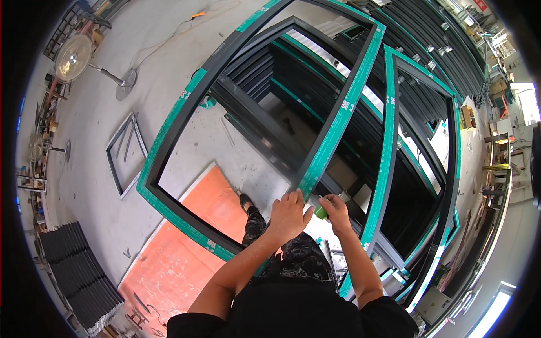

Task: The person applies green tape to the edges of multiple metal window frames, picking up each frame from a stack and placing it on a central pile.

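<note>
A large dark window frame (194, 115), faced with green printed film, stands tilted before me. My left hand (289, 217) is at the lower end of its middle bar (332, 135), fingers curled over the bar and thumb apart. Just right of it, my right hand (336, 214) pinches a small green object (320, 212) between thumb and fingers, close to the bar. Its exact kind is too small to make out. A second green-filmed frame (389, 129) leans at the right, beyond my right hand.
Behind the frames stand stacks of dark profiles (439, 34). An orange sheet (174, 259) lies on the floor at the left, near a small grey frame (127, 152). Farther off are a standing fan (74, 58) and a pile of black profiles (79, 270).
</note>
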`<state>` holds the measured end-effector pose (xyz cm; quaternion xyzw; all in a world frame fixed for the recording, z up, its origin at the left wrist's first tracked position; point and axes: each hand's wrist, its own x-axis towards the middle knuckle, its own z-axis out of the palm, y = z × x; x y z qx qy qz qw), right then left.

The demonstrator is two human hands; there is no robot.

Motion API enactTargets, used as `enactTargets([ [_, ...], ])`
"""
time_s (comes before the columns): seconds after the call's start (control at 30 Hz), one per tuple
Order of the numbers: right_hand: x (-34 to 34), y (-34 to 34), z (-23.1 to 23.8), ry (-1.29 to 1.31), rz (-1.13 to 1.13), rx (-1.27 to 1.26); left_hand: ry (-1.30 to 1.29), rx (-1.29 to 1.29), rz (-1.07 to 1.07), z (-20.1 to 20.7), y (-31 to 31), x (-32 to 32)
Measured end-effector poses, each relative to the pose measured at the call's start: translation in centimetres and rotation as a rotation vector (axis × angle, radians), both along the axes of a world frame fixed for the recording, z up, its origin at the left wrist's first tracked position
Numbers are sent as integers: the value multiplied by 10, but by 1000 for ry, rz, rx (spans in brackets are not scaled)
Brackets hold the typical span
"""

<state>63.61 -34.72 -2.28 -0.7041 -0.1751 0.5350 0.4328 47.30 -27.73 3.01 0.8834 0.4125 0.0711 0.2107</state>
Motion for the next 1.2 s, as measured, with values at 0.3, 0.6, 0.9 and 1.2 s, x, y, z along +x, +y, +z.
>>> enactTargets([
  [0.3,-27,-3,-101,164,-76,-62,-597,-789,558,-97,44,-39],
  [0.6,-45,35,-148,532,-353,-97,-585,-1696,614,-160,49,-31],
  [0.9,-31,29,-47,-537,-30,-43,-1230,-1616,942,-141,79,-73],
  [1.2,-61,69,62,-889,447,555,-860,-1061,601,-45,50,-29],
])
